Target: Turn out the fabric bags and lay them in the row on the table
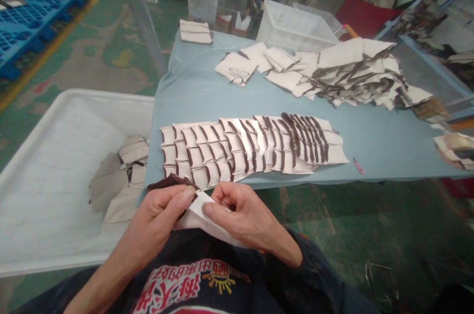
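Note:
My left hand (163,210) pinches a dark brown furry-looking piece (171,181) with a pale backing, close in front of my body. My right hand (246,217) grips the white, paper-like part (205,217) of the same piece between thumb and bent fingers. Both hands are just off the near edge of the blue-covered table (374,136). Just beyond them, overlapping rows of cream pieces with dark brown edges (217,151) lie on the table. White strips (243,137) rest across these rows.
A loose heap of similar pieces (355,69) lies at the back right, with eyeglasses (240,75) nearby. A small pink-handled tool (358,166) lies near the front edge. On the left stands a white tub (48,195) with pieces inside. A metal post (142,13) rises behind it.

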Demonstrator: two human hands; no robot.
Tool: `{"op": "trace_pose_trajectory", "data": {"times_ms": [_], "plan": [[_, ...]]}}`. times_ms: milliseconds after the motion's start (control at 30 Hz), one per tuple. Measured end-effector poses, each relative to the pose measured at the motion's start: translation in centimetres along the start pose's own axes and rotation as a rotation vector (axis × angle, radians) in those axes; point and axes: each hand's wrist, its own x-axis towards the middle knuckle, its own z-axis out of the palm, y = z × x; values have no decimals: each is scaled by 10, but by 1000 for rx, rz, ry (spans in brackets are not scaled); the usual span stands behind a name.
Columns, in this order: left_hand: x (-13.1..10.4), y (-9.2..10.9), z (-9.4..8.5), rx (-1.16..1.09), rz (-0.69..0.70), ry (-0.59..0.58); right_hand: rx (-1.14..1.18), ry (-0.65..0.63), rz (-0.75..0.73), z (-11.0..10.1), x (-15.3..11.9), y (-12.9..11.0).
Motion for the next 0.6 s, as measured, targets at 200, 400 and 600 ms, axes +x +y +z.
{"op": "trace_pose_trajectory", "data": {"times_ms": [200,400,600], "plan": [[4,4,1,29,19,10,9,-14,6,-2,6,5],[9,3,-1,48,17,19,29,-36,-25,-5,16,9],[18,-2,-1,-33,-49,-48,36,-55,23,-12,25,2]]}}
